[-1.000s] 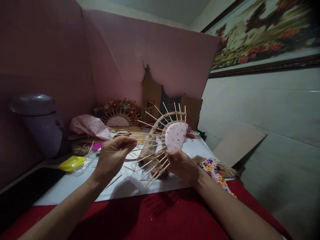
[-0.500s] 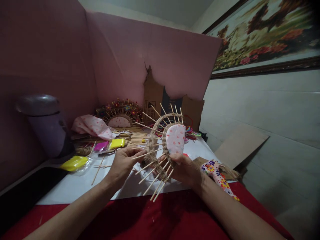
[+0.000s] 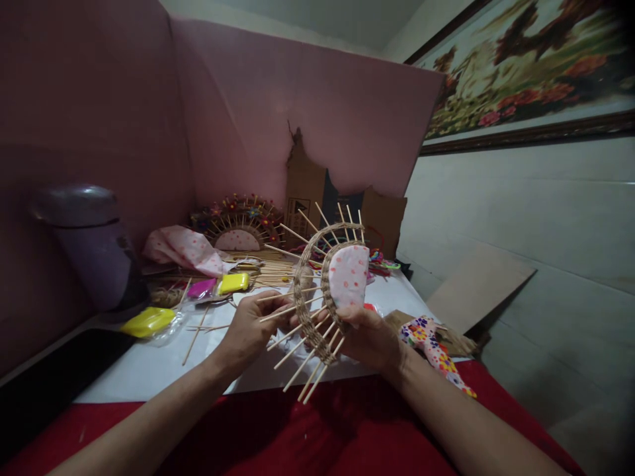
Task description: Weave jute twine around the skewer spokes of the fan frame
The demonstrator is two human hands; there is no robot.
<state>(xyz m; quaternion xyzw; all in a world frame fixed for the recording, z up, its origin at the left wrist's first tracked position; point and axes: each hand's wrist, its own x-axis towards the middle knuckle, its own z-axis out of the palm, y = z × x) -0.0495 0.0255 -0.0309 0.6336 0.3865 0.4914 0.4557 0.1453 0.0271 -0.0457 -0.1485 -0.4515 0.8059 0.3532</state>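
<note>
A half-round woven craft piece (image 3: 308, 316) of brown twine on thin wooden sticks is held up, tilted, above the table. Its flat centre is a fabric-covered half-disc (image 3: 349, 274), white-pink with red spots. My right hand (image 3: 370, 337) is closed on the lower part, thumb on the fabric's lower edge and fingers behind the weave. On the left side, my left hand (image 3: 251, 330) has its fingers bent and closed among the stick ends. Sticks and weave partly hide those fingertips, so what they pinch is unclear. A brownish roundish thing shows behind the outer band.
A decorated half-round piece (image 3: 238, 239), spotted cloth (image 3: 183, 250) and loose sticks (image 3: 270, 274) lie at the back. Yellow (image 3: 149, 322) and magenta packets (image 3: 202, 289) and a purple tumbler (image 3: 99, 258) stand left. Torn cardboard (image 3: 305, 182) leans behind; flowered fabric (image 3: 431, 344) lies right.
My left hand has moved slightly right, its fingers reaching farther in behind the sticks. My right hand keeps its hold, and the woven piece has barely shifted.
</note>
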